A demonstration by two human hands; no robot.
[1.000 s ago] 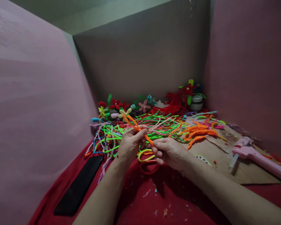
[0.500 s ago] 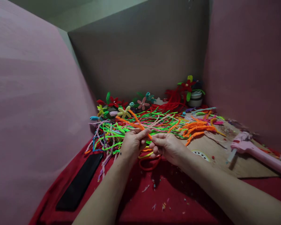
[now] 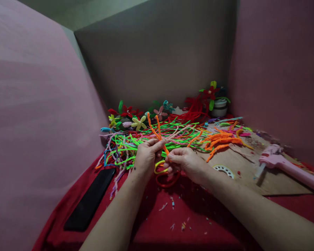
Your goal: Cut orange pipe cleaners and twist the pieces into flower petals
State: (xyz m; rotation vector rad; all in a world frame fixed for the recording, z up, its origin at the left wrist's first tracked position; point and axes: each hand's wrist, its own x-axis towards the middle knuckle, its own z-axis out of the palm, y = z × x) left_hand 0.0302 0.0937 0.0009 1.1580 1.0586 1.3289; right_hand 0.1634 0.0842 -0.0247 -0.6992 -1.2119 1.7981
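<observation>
Both my hands pinch an orange pipe cleaner (image 3: pixel 154 129), folded so that its two ends stick up and cross near my fingers. My left hand (image 3: pixel 148 155) grips it just below the crossing, thumb on top. Close beside it, my right hand (image 3: pixel 184 161) pinches its lower end between thumb and fingers. Under my hands lie scissors with yellow and red handle loops (image 3: pixel 161 168), partly hidden. Behind spreads a heap of green pipe cleaners (image 3: pixel 125 153) mixed with pink and purple ones. More orange pipe cleaners (image 3: pixel 221 139) lie to the right.
A black phone (image 3: pixel 90 200) rests at left on the red cloth (image 3: pixel 151 226). On the right, a pink glue gun (image 3: pixel 285 164) and a white holed disc (image 3: pixel 223 170) sit on brown board (image 3: pixel 251 184). Pipe-cleaner flowers (image 3: pixel 138 123) and a small pot (image 3: pixel 219 108) stand behind.
The orange ends have swung from leaning left to pointing more upright. My hands stay close together, both still holding the pipe cleaner.
</observation>
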